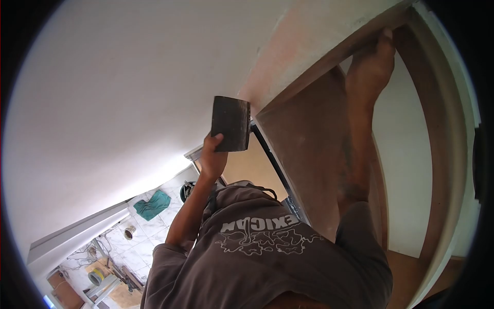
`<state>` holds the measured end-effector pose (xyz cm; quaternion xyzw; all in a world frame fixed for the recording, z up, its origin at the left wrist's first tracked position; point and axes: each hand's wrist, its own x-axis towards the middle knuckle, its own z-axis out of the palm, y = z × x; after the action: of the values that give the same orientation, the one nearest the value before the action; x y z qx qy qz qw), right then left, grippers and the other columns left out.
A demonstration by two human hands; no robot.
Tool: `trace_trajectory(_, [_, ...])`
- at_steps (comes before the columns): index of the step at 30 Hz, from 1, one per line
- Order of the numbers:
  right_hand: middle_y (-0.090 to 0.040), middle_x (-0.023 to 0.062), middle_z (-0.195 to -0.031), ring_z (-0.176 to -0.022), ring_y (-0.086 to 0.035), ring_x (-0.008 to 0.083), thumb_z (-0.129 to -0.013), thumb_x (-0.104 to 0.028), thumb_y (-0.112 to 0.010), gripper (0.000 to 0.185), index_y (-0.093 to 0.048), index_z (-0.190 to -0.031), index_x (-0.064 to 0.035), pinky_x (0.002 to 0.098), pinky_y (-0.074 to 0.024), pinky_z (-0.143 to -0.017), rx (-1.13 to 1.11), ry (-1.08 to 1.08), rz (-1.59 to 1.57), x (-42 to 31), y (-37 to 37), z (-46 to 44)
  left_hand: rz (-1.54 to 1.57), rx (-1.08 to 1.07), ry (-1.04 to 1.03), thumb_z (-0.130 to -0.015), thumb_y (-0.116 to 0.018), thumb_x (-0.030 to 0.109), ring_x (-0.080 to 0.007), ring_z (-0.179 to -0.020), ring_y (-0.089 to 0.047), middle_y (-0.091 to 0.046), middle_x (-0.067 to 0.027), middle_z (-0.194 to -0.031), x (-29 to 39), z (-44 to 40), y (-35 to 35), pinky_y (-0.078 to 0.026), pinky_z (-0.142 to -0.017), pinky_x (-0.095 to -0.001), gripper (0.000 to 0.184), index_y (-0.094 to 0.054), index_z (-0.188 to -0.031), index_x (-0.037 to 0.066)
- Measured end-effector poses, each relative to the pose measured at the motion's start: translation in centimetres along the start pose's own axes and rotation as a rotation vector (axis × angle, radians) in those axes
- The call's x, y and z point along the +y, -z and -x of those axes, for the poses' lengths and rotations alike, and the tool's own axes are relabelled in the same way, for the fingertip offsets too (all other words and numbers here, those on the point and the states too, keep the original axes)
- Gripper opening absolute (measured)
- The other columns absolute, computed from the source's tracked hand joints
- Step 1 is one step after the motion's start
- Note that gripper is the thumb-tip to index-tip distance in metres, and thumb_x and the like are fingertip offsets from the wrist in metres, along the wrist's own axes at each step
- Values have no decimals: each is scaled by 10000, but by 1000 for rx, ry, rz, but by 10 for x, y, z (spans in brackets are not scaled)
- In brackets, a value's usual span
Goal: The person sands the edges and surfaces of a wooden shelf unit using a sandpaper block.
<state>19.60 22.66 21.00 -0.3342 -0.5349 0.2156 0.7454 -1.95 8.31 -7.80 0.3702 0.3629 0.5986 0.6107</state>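
Note:
My left hand (211, 157) grips a black, slightly curved rectangular plate (231, 123), with the thumb lying on its near face. Pale smears run along the plate's right edge, and the plate is held up in front of the white wall (144, 77). High on the right, my right hand (371, 69) is raised to the top of a brown door frame (329, 64). One finger or thumb presses against the frame there. The other fingers are curled and mostly hidden, with a dark shape beneath them that I cannot make out.
A pinkish patch (278, 51) marks the wall beside the frame. The brown door (314, 149) stands below my right arm. On the tiled floor (139, 247) at lower left lie a green cloth (152, 205), a bucket (96, 277), boards and cables.

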Motion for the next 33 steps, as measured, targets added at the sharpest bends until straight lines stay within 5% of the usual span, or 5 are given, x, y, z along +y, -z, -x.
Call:
trace_trajectory(11, [-520,253,-1406,-1297,-509,353,-925,-235,-662,603,-474,-1402,83,420,-410,-1076,-316,80,568,-42,11,52,1035,-41,235,-894,-485,172,-359,-1267,-552,-591,-208,-1355,41,7,-3,-396,-1114,-493,521,-510,-1350,-78])
trace_trajectory(14, [-542,258,-1366,-1266,-532,391,-869,-145,-712,598,-501,-1390,58,452,-433,-1055,-490,607,844,-29,20,57,1032,-44,253,-892,-481,163,-365,-1241,-573,-588,-232,-1342,48,5,2,-422,-1095,-491,531,-492,-1352,-102])
trace_trajectory(20, [-490,219,-1388,-1260,-527,371,-789,-131,-749,645,-533,-1384,-11,508,-446,-1004,-1294,513,636,-26,7,134,771,13,358,-902,-432,164,-317,-1189,-614,-594,-211,-1327,93,0,-1,-476,-1035,-454,544,-460,-1381,-91])
trace_trajectory(26, [-545,176,-1263,-1142,-588,333,-861,-69,-668,554,-526,-1392,-5,459,-498,-926,-1210,555,769,33,15,180,628,-81,237,-1004,-430,340,-299,-1242,-580,-529,-197,-1415,108,10,-14,-451,-1068,-433,637,-354,-1489,-66])
trace_trajectory(33, [-559,178,-1155,-1019,-632,363,-889,-97,-645,481,-528,-1346,-1,433,-544,-833,-974,-54,839,38,9,204,-619,43,-403,-860,-630,649,-390,-1483,-273,-222,-255,-1618,81,0,-46,-248,-1197,-482,1117,-98,-1602,6])
